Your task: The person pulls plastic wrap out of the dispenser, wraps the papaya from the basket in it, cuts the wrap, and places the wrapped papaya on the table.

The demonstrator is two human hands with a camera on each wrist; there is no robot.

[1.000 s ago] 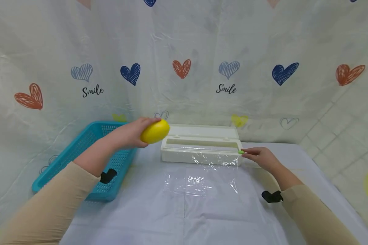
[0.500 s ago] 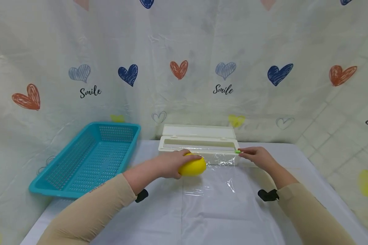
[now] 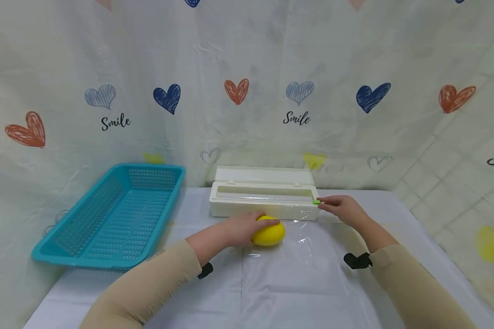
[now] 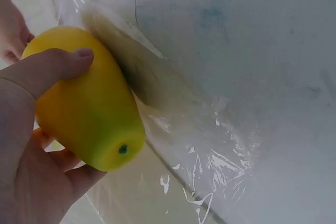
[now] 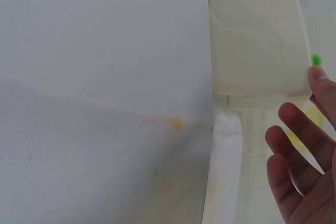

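My left hand (image 3: 244,230) grips a smooth yellow mango (image 3: 269,232) low over the table, in front of the white cling film box (image 3: 263,211). In the left wrist view the thumb lies across the mango (image 4: 86,108), whose greenish end with a dark stem spot faces the camera. Clear cling film (image 4: 226,161) spreads crinkled around and beneath it. At the box's right end, my right hand (image 3: 346,211) pinches the small green slider (image 3: 316,202). The right wrist view shows the thumb against the green slider (image 5: 316,60), the other fingers spread loosely.
A blue-green perforated basket (image 3: 123,219) stands at the left. The box's lid (image 3: 267,174) is raised at the back, with a film roll (image 3: 265,197) inside. White cloth (image 3: 296,292) covers the table, and a heart-patterned curtain (image 3: 263,55) hangs behind.
My left hand has carried the mango from beside the basket rightward and down to the film in front of the box. My right hand stays at the green slider.
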